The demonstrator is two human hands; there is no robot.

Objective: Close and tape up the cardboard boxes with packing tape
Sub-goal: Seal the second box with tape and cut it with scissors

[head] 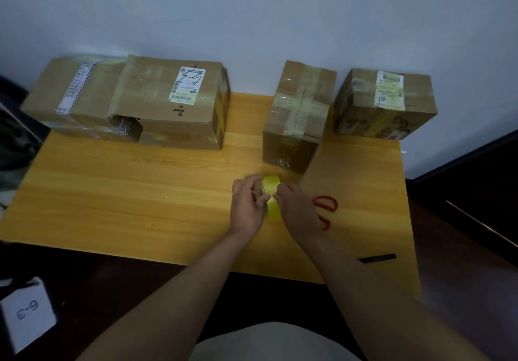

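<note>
I hold the roll of yellowish packing tape point(271, 198) between both hands, just above the wooden table point(140, 192), close in front of the middle box. My left hand point(248, 206) grips the roll from its left side, fingers curled round the edge. My right hand point(297, 209) pinches at the roll's right side with its fingertips; whether it has the loose tape end I cannot tell, since the picture is blurred there.

The middle cardboard box point(298, 113) stands upright just beyond the roll, its top already crossed with bands of tape. Well to its left, along the wall, lies a large box point(173, 102) bearing a white shipping label, and a flatter box point(70, 91) touches its left side, one end seeming to sit inside it. To the right of the middle box, near the table's far corner, sits a smaller labelled box point(386, 102), apart from it.

Red-handled scissors point(326, 209) lie on the table just right of my right hand. A black marker point(377, 258) rests near the front right edge.
</note>
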